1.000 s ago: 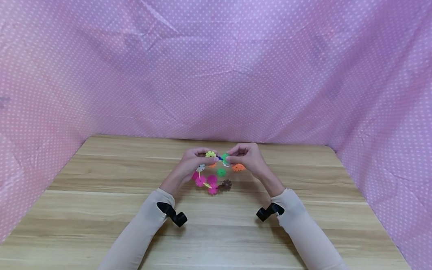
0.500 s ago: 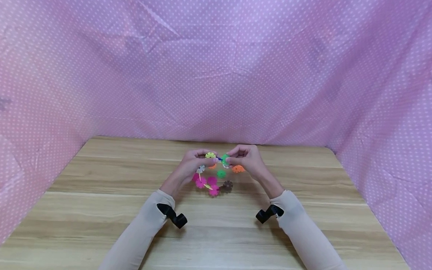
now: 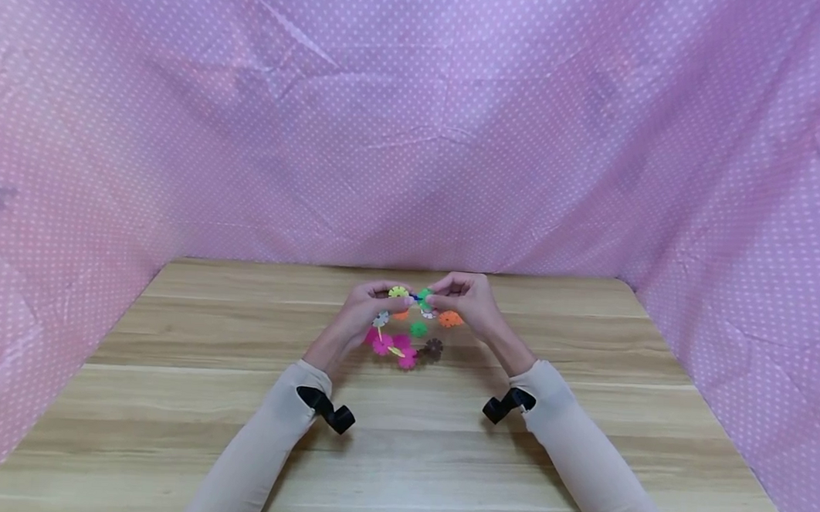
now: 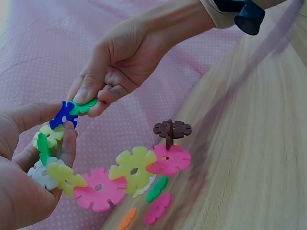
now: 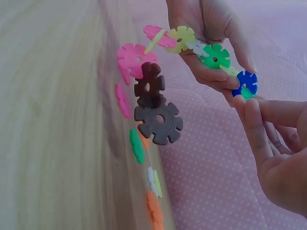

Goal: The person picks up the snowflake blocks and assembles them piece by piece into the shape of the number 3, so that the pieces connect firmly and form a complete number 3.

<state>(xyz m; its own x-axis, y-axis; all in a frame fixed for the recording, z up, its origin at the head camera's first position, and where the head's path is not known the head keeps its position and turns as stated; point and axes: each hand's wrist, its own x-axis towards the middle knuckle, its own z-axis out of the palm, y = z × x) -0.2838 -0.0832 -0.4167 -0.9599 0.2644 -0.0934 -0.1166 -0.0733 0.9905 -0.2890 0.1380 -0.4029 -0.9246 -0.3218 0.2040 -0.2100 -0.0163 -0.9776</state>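
Note:
My left hand (image 3: 361, 309) pinches a blue snowflake disc (image 4: 58, 116) between thumb and fingers. From it a linked chain of discs curves below the hand: yellow, green, white, a pink disc (image 4: 110, 195), more yellow and pink, and a brown disc (image 5: 165, 132) at the far end. Between the thumb and fingertips of my right hand (image 3: 475, 304) is a green snowflake disc (image 4: 85, 106). Its edge meets the blue disc, and in the right wrist view the two overlap at the fingertips. How deep the slots sit in each other is hidden.
Loose discs lie on the wooden table (image 3: 399, 456) beneath and behind the chain, among them a green disc (image 3: 418, 329), an orange disc (image 3: 451, 318) and a loose pink disc (image 5: 123, 100). A pink dotted cloth (image 3: 414, 171) hangs beyond the far edge.
The right hand has shifted slightly left with the green disc, which is now turned a little and closer against the blue disc. The left hand stays nearly still.

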